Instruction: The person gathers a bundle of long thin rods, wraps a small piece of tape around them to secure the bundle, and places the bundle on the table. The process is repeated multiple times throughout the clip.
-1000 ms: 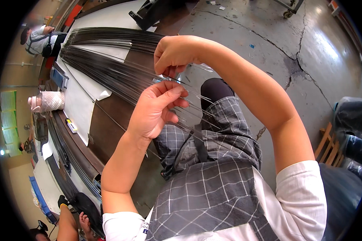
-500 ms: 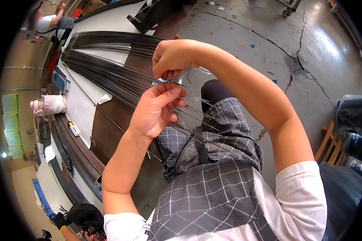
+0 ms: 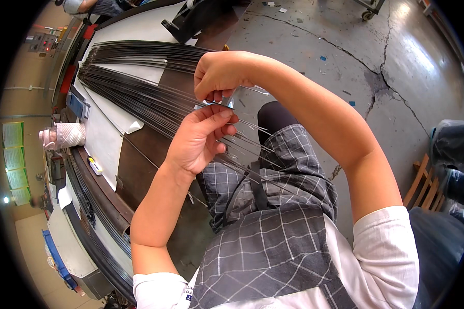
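Long thin dark rods [image 3: 131, 92] fan out across the table toward me, their ends reaching past my hands above my lap. A second band of the rods [image 3: 139, 51] lies farther off. My left hand [image 3: 198, 136] is palm up, thumb pressed to the index finger on one thin rod, with the other fingers loosely curled. Just beyond it, my right hand [image 3: 219, 74] bends down at the wrist with closed fingers. Its fingertips are close to the left thumb; what they hold is hidden. A small shiny patch shows between the two hands.
White sheets [image 3: 105, 110] lie under the rods on the brown table. At its left stand a pink-and-white wrapped container [image 3: 69, 135] and a small yellow-and-white box [image 3: 95, 165]. A black stand [image 3: 183, 23] is at the far side. Cracked grey floor [image 3: 319, 56] stretches right, near a wooden pallet [image 3: 423, 183].
My hands stay almost in place, pinching as before. At far left a co-worker has shifted toward the top edge. Another person's gloved hand at lower left has gone from view.
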Demonstrator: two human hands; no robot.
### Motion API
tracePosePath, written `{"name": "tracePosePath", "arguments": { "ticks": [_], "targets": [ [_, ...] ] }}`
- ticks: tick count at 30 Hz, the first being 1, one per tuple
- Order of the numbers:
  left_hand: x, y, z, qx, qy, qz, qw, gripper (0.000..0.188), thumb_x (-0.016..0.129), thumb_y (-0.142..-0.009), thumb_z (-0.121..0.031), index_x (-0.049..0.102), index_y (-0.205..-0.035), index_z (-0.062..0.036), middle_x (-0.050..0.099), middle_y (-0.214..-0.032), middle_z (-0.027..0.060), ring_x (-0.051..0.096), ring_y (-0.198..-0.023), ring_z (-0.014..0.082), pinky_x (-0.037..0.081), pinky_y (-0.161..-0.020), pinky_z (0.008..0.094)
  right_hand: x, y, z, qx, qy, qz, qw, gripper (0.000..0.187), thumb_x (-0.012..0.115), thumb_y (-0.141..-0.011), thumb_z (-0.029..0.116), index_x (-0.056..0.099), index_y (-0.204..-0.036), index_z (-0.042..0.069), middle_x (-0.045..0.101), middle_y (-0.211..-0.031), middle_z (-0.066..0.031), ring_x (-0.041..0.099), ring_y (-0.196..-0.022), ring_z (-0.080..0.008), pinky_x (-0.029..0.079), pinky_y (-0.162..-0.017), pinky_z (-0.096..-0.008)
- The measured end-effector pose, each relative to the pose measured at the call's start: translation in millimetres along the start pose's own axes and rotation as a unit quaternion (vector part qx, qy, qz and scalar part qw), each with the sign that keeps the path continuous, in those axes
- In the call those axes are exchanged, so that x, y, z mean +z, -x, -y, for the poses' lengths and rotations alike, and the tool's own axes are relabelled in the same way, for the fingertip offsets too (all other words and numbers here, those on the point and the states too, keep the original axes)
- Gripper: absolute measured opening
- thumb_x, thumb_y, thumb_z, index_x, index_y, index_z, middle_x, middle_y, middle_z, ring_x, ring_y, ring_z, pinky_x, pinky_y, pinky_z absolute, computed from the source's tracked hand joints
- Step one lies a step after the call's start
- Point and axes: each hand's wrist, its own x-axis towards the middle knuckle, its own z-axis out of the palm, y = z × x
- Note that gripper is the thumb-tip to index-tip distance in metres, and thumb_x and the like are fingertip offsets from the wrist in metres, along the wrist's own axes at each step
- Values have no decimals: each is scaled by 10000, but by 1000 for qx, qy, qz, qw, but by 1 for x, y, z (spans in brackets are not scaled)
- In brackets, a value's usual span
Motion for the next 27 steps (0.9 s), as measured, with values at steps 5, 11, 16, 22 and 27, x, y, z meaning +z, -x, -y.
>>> {"name": "tracePosePath", "arguments": {
  "ticks": [5,11,16,22,27],
  "targets": [
    [1,-1,2,7,-4,-5,1000,162,638,-833,-191,575,-929,-77,619,-853,16,587,-727,77,418,-442,180,1,1,1,-2,-6,-5,1000,133,639,-669,154,625,-690,23,590,-635,-20,534,-569,-87,418,-495,-214],
    [15,7,2,48,-37,-32,998,206,567,-861,-162,528,-1029,-50,607,-895,60,603,-723,113,419,-400,180,5,7,10,-1,-26,21,999,135,628,-681,154,628,-688,19,582,-634,-27,542,-568,-92,428,-508,-202],
    [9,18,4,58,4,3,998,248,495,-856,-174,506,-1055,-27,599,-894,81,611,-735,146,432,-403,201,5,8,8,1,-16,12,1000,147,618,-690,170,628,-678,23,575,-626,-22,537,-576,-92,399,-493,-214],
    [-1,22,10,38,47,28,998,273,493,-856,-247,553,-974,-8,599,-862,79,614,-724,150,443,-403,227,9,4,4,5,-16,8,1000,159,641,-666,203,636,-675,45,586,-635,-8,535,-587,-81,381,-503,-223],
    [0,22,9,17,65,29,997,350,458,-888,-336,570,-946,-9,600,-830,73,607,-684,141,449,-393,218,10,6,5,6,-23,8,1000,173,657,-651,214,640,-691,47,593,-641,-7,545,-596,-78,383,-506,-219]
  ]
}}
